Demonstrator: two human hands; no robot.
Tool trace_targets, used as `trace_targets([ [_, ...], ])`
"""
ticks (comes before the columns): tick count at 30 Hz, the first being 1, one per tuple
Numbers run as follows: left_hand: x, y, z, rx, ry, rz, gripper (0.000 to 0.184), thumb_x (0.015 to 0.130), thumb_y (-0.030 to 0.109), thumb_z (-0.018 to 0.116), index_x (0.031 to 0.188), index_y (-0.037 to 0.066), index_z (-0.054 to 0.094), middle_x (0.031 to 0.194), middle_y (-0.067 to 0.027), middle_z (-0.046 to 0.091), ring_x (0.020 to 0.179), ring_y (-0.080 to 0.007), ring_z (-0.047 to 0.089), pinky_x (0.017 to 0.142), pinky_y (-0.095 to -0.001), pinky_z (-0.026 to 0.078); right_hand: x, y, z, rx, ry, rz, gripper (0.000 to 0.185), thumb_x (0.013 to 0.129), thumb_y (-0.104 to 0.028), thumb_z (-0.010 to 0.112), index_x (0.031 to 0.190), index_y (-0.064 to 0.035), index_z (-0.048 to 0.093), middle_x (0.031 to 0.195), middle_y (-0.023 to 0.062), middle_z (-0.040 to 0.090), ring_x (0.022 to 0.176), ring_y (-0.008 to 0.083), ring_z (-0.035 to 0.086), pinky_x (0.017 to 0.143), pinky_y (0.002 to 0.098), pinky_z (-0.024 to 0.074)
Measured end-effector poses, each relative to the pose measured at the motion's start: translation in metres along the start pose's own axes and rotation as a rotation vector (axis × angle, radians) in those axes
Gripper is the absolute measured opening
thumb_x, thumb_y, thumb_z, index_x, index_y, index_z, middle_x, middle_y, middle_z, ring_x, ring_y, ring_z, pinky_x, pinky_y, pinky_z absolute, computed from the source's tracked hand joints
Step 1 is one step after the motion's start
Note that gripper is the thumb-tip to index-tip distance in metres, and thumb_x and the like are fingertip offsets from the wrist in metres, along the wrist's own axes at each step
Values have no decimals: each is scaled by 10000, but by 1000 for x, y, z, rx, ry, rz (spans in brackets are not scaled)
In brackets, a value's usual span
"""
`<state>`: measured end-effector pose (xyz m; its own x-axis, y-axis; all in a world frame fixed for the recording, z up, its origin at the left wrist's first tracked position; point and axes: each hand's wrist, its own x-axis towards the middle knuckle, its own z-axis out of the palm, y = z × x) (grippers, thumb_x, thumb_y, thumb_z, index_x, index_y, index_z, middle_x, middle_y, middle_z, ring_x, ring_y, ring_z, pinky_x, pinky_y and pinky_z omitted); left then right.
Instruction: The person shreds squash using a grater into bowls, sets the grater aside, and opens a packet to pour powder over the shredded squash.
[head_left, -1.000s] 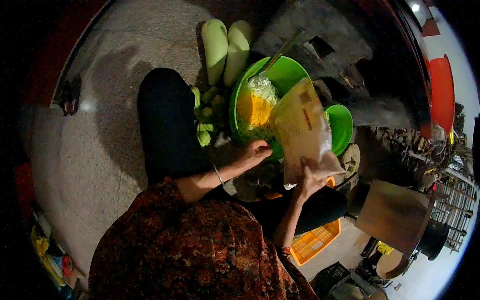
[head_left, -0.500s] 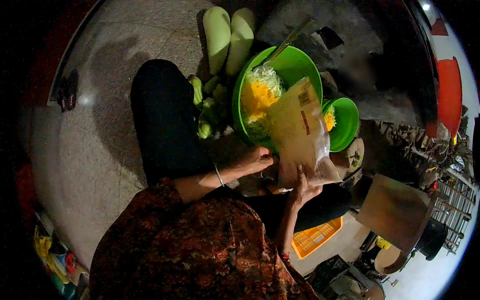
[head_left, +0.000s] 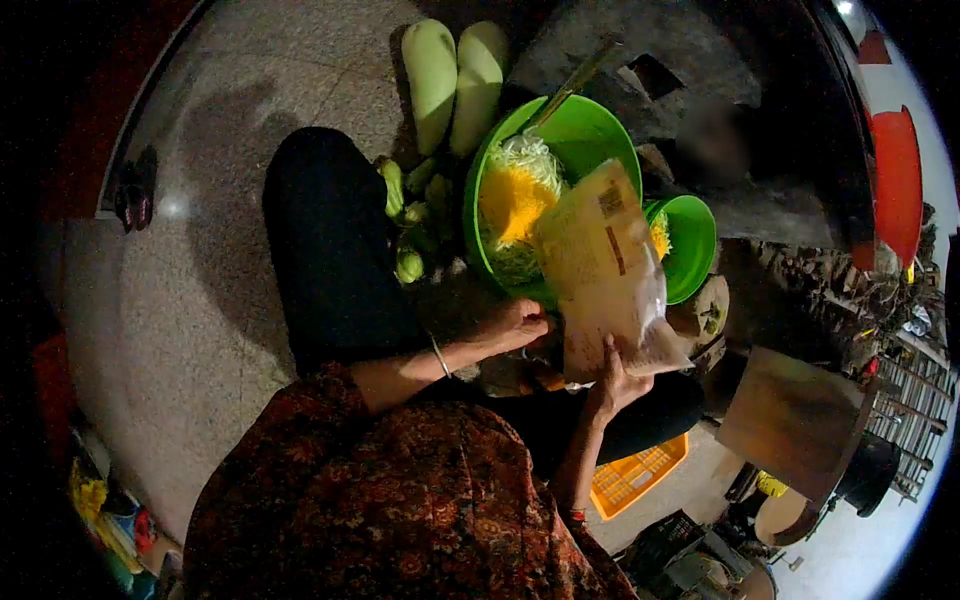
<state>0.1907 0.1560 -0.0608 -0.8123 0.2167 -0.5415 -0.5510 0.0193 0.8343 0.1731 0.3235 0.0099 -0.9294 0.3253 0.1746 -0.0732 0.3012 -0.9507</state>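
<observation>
A clear plastic bag [head_left: 612, 270] with a pale filling and printed label is gripped at its lower end by my right hand [head_left: 618, 380]. The bag leans over the rim of a large green bowl [head_left: 590, 130], which holds shredded white and yellow-orange vegetable [head_left: 515, 200]. My left hand [head_left: 520, 325] has its fingers curled together just below the bowl, beside the bag; anything inside them is too small to make out. Behind the bag is a smaller green bowl [head_left: 693, 250] with some orange and white shreds.
Two long pale gourds [head_left: 432, 85] lie beyond the large bowl. Small green vegetables [head_left: 410, 262] are on the floor by my dark-clad knee [head_left: 325, 230]. An orange crate [head_left: 637, 478] sits right of my body, near a brown board [head_left: 790, 420].
The view has shifted slightly, and the smaller bowl's contents show more than a second ago. Both hands keep nearly the same pose, with the bag still held in my right hand.
</observation>
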Motion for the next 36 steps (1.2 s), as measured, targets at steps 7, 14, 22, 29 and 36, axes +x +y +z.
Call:
trace_targets([
  [7,8,-5,3,28,-6,-7,605,814,386,654,1180,-63,478,1140,-210,558,1017,-273,572,851,-348,478,0,-24,5,79,118,8,463,675,-31,728,1064,119,528,992,157,599,826,222,580,777,357,479],
  [14,12,-14,2,4,-18,181,405,846,329,623,952,-61,606,881,-170,638,808,-231,617,702,-319,502,10,-29,-4,30,79,8,434,732,-85,699,1081,109,528,991,155,600,852,227,578,784,349,479],
  [22,8,-8,-7,-261,-120,256,334,877,277,586,775,-39,617,649,-95,632,571,-142,610,524,-258,490,28,-18,-25,458,87,235,492,844,-245,585,1193,80,463,1116,162,539,987,257,544,869,385,444],
  [29,13,-12,-13,-338,-171,237,272,872,240,591,799,-22,596,665,-112,621,568,-150,611,506,-259,494,37,30,-21,1220,-48,451,646,860,-391,559,1369,-69,324,1382,130,386,1240,324,388,1048,494,297],
  [36,-3,71,-38,-480,89,507,587,778,434,680,1168,34,500,1155,-106,540,1056,-170,528,902,-289,420,40,30,63,1415,-60,421,822,721,-567,659,1338,-99,385,1351,78,435,1194,299,419,1000,463,359],
])
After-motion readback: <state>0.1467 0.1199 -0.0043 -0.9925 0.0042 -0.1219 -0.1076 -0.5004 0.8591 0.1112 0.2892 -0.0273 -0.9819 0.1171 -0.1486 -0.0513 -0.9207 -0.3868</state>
